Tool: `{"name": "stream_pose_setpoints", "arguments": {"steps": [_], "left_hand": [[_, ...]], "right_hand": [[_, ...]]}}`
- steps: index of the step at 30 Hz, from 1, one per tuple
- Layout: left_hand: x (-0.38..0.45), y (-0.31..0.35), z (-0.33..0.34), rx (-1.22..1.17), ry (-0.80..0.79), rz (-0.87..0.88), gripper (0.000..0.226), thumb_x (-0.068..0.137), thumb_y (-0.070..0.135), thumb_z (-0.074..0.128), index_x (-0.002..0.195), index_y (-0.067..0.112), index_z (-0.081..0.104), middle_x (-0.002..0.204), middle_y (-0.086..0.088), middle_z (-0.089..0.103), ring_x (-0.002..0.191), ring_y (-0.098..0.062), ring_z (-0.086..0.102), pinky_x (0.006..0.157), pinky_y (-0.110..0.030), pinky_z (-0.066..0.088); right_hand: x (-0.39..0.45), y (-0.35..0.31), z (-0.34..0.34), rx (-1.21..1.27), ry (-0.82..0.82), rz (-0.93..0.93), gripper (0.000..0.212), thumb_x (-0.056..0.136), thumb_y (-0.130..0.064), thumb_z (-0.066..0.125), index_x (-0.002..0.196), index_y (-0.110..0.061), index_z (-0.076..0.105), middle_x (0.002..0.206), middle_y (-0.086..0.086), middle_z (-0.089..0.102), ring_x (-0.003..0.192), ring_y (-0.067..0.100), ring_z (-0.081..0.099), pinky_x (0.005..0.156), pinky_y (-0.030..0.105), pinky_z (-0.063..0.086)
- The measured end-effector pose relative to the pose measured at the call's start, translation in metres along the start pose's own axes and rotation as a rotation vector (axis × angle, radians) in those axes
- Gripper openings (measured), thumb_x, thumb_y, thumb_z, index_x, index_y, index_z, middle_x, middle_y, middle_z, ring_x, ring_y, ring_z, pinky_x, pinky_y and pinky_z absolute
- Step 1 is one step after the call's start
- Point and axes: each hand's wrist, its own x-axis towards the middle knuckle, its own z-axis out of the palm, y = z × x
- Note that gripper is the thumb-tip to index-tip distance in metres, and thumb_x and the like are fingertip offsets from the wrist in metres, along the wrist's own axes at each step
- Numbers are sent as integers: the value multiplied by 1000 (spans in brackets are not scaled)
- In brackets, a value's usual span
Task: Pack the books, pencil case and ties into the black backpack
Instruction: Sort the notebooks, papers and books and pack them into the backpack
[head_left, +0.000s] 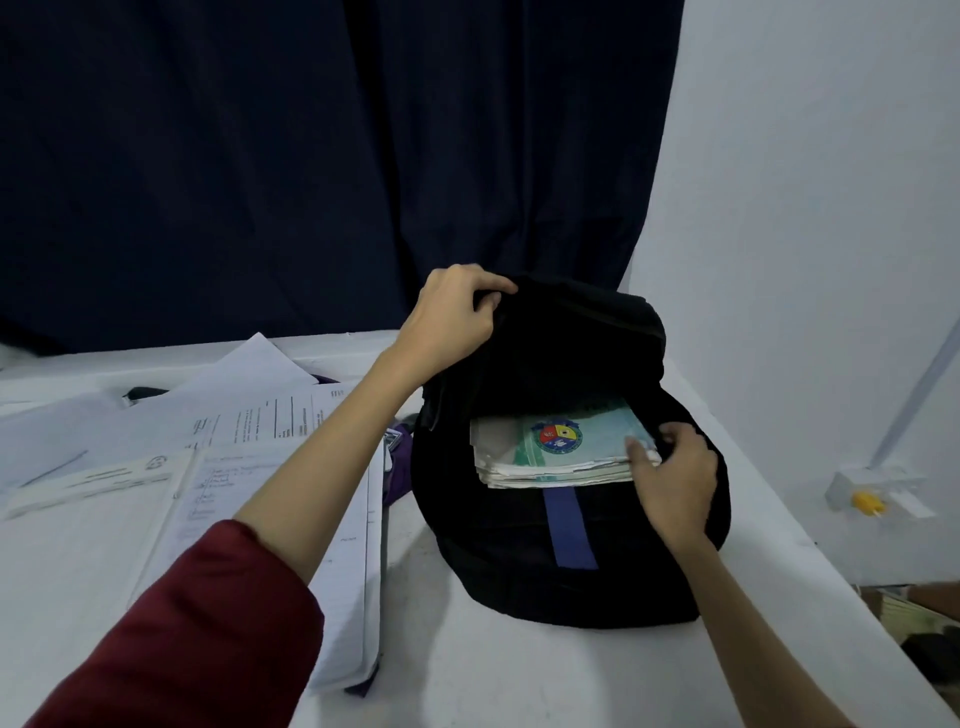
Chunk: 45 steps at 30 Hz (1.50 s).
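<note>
The black backpack (571, 545) stands upright on the white bench (457, 665) w/ its main compartment gaping, and a stack of books (550, 452) sits partway in the mouth, top cover w/ a round coloured emblem facing up, so the books step looks nearly done but not finished: the stack reads as still riding high, not seated at the bottom. The left hand (452, 317) has its grip curled over and pinching the upper rim/flap of the bag, holding it open; the right hand (675, 483) has its grip wrapped round the right end of the stack, thumb on top, fingers (641, 452) along the page edges. Left to do, judging from this: push the books fully down, then pencil case and ties. Neither is clearly identifiable here (a purple item (400, 462) peeks out just left of the bag under the papers, and a dark object (143, 395) lies further back left; can't tell what either is). Around: a sprawl of loose printed sheets and a thick stapled bundle (249, 493) covers the left side of the bench, touching or nearly touching the bag's side, so it may hide remaining items. Far right, a small clear plastic piece w/ a yellow part (867, 501) sits well apart from the bag. Dark curtain (311, 156) behind. The soft rim could sag shut if released.
</note>
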Motion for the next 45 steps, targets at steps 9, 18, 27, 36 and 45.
{"name": "stream_pose_setpoints", "arguments": {"steps": [9, 18, 27, 36, 45], "left_hand": [[-92, -55, -1, -421, -413, -409, 20, 93, 10, 57, 104, 19, 72, 85, -3, 70, 65, -2, 62, 60, -15, 49], [-254, -217, -138, -73, 11, -788, 23, 91, 6, 58, 87, 25, 70, 97, -4, 73, 90, -22, 68, 79, -32, 51], [-336, -317, -218, 248, -217, -1153, 71, 88, 43, 61, 144, 15, 27, 122, -25, 57, 111, -39, 54, 86, -40, 39], [-329, -317, -256, -281, 121, -1176, 39, 83, 15, 72, 117, 3, 56, 102, -13, 63, 86, -27, 62, 77, -32, 48], [-249, -206, -254, -433, -41, -510, 47, 95, 15, 53, 138, 31, 40, 124, 14, 54, 109, -7, 55, 90, -27, 45]], "right_hand": [[-56, -104, 5, 365, 155, -437, 13, 83, -13, 57, 92, -5, 59, 92, 6, 55, 87, 22, 48, 78, 31, 41], [-193, -175, 109, 185, -483, -706, 9, 81, -16, 53, 79, -11, 61, 85, -1, 59, 90, 21, 49, 77, 41, 46], [-286, -243, 178, -7, -1027, -796, 29, 96, -28, 48, 118, -13, 61, 124, -2, 58, 121, 14, 39, 102, 31, 34], [-293, -260, 175, -112, -1180, -612, 30, 95, -37, 51, 118, -22, 61, 121, -2, 57, 118, 11, 47, 99, 30, 40], [-249, -274, 119, 192, -1009, -458, 27, 86, -51, 54, 100, -32, 66, 104, -19, 66, 100, -2, 58, 79, 10, 41]]}}
